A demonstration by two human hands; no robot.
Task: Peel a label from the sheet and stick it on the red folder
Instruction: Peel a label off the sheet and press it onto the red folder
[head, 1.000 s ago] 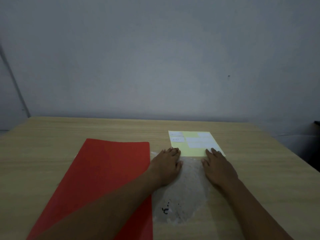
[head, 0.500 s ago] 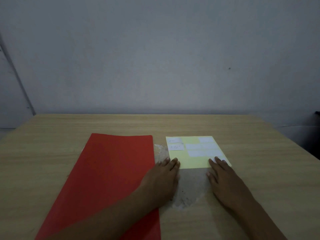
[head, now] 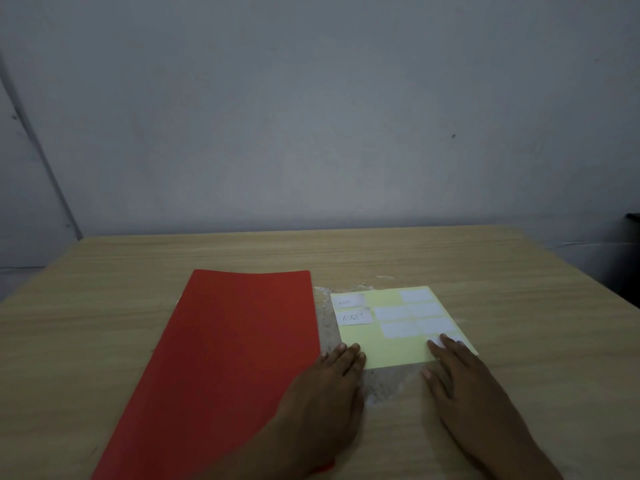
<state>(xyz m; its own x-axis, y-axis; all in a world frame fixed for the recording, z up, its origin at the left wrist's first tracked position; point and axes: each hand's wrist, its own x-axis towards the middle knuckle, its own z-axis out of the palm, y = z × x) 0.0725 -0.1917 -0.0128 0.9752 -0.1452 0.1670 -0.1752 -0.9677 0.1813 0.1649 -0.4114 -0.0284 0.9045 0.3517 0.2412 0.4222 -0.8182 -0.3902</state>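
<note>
The red folder (head: 228,358) lies flat on the wooden table, left of centre. Right of it rests a pale yellow label sheet (head: 398,351) carrying several white labels; one reads "ASSET" (head: 354,317). My left hand (head: 329,386) lies palm down between the folder and the sheet, its fingertips at the sheet's near left corner. My right hand (head: 457,372) is flat as well, fingers spread, fingertips resting on the sheet's near right corner over a label. Neither hand holds anything.
The wooden table (head: 104,323) meets a grey wall at the back. A rough, worn patch (head: 384,386) in the tabletop shows under and before the sheet. A dark object (head: 632,258) stands beyond the table's right edge.
The view has tilted up, so table, folder and sheet sit lower in the frame. Both hands stay flat at the sheet's near edge; the right fingertips now overlap its corner.
</note>
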